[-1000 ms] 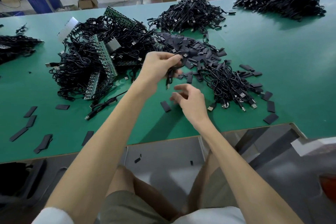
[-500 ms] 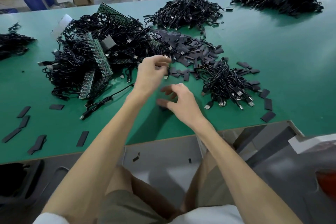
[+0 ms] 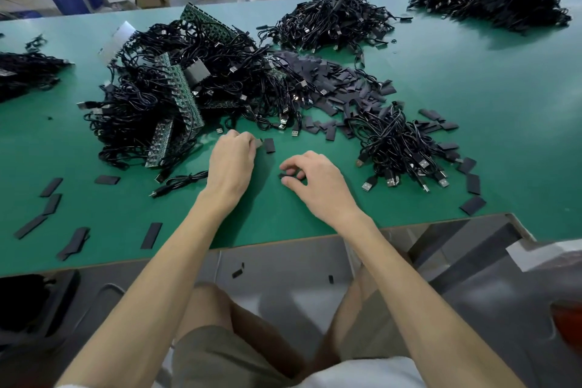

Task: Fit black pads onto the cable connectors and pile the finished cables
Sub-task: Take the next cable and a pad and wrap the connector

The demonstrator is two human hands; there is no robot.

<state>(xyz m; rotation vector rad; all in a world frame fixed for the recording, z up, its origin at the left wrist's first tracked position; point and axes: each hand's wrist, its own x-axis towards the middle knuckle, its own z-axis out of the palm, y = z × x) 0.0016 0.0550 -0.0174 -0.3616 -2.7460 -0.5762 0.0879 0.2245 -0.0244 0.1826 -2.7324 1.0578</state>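
Both hands are low on the counter (image 3: 472, 98), at its near edge.

Right hand (image 3: 318, 181): fingers curled, thumb and fingertips pinching one pad (image 3: 287, 174) that lies flat on the green surface. A thin flat piece offers only its edges, hence the fingertip pinch rather than a full grasp.

Left hand (image 3: 231, 164): knuckles up, fingers curled round a small grey piece (image 3: 259, 143) at their tips. It may be a connector. Whether the hand grips it or only touches it cannot be told from here. A second pad (image 3: 269, 145) lies just beside those fingertips.

Judged step: taking up a pad to fit. No fitted connector is visible in either hand.

Supply, near to far: a loose cable (image 3: 184, 180) lies just left of the left wrist. A heap of pads (image 3: 333, 85) lies beyond the hands and trails toward the right. A small pile (image 3: 400, 148) of cables sits to the right, metal plugs facing the edge, probably kept within one arm's sweep. A large tangle (image 3: 132, 110) of cables over green boards (image 3: 185, 98) sits to the left.

Further cable piles (image 3: 330, 19) lie across the far side of the counter. Stray pads (image 3: 151, 235) are scattered along the near left edge.
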